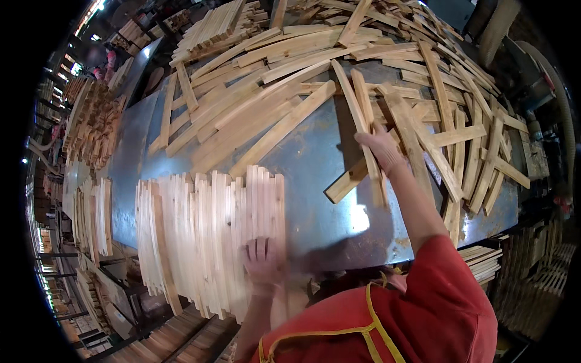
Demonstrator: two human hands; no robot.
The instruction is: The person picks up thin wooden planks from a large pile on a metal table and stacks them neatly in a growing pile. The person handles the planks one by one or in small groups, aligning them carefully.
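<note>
Wooden slat [349,97] | beneath right grip [380,150] | seemingly touching, closure unclear

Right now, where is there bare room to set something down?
Bare tabletop shows between the aligned slats under the left hand and the loose slats at the right hand; a narrower strip lies left of the former. The far and right sides are crowded.

Upper left: a person [110,65], partly blurred, beyond a wood stack [94,121]. Upper right: a thick beige duct [499,33]. Right edge: a ribbed hose [567,115], curving downward. Lower right: a pale slat pile [484,263], beside a darker, slatted stack [526,284]. Lower left: brown boards [160,345], lying side by side.
</note>
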